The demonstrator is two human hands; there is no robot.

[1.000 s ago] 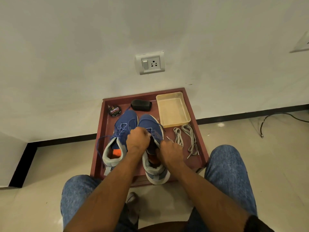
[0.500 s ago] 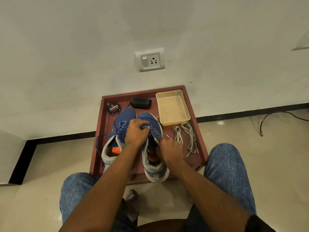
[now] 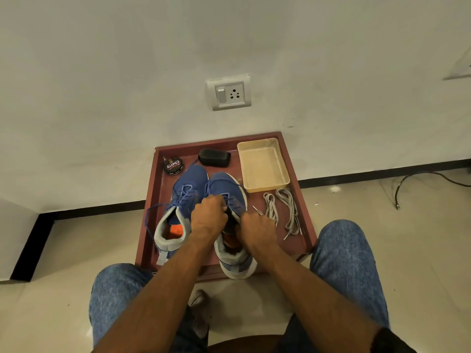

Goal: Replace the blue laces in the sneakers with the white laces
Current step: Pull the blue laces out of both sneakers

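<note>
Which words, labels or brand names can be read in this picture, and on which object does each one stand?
"Cherry": on the lid of the round black tin, seen upside down.
Smaller print around it on the lid: too small to read.
No other readable text shows.

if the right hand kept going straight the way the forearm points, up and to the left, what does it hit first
Most likely the left hand, close beside the right hand over the right sneaker. Past that lies the left sneaker. Depth is unclear from this single view.
</note>
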